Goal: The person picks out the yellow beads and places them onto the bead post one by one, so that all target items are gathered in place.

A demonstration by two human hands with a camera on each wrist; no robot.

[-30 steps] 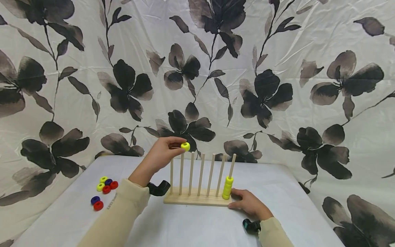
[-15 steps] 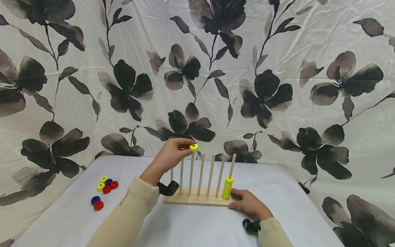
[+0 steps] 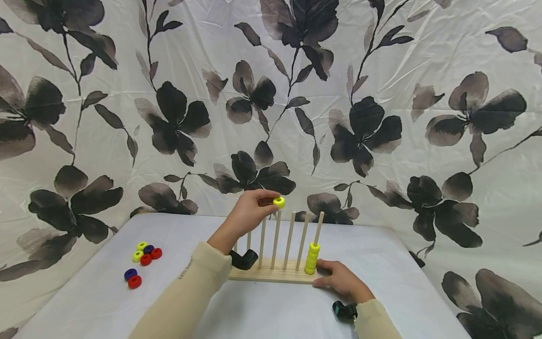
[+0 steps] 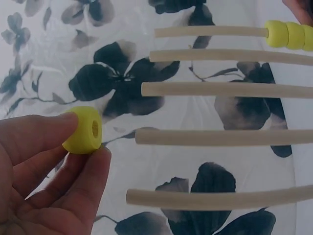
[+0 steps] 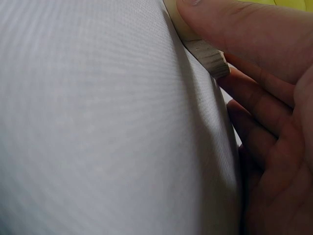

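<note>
My left hand [image 3: 250,213] pinches a yellow bead [image 3: 278,202] between thumb and fingertips. In the left wrist view the bead [image 4: 84,130] is apart from the peg tips, its hole turned toward them. Below stands a wooden peg rack [image 3: 275,274] with a row of upright pegs; my left hand and wrist hide part of its left side. Several yellow beads [image 3: 312,258] are stacked on its rightmost peg. My right hand [image 3: 342,279] grips the rack's right end, thumb at the front; in the right wrist view the fingers lie around the base's end [image 5: 210,58].
On the left of the white-covered table [image 3: 97,301] lie loose beads. A cluster holds yellow, blue and red beads [image 3: 146,259]; nearer lie a blue bead [image 3: 130,274] and a red bead [image 3: 134,282]. A floral cloth [image 3: 305,141] hangs behind.
My left hand has carried the yellow bead rightward above the peg tips, from near the left pegs to around the middle one. My right hand and the rack have stayed put.
</note>
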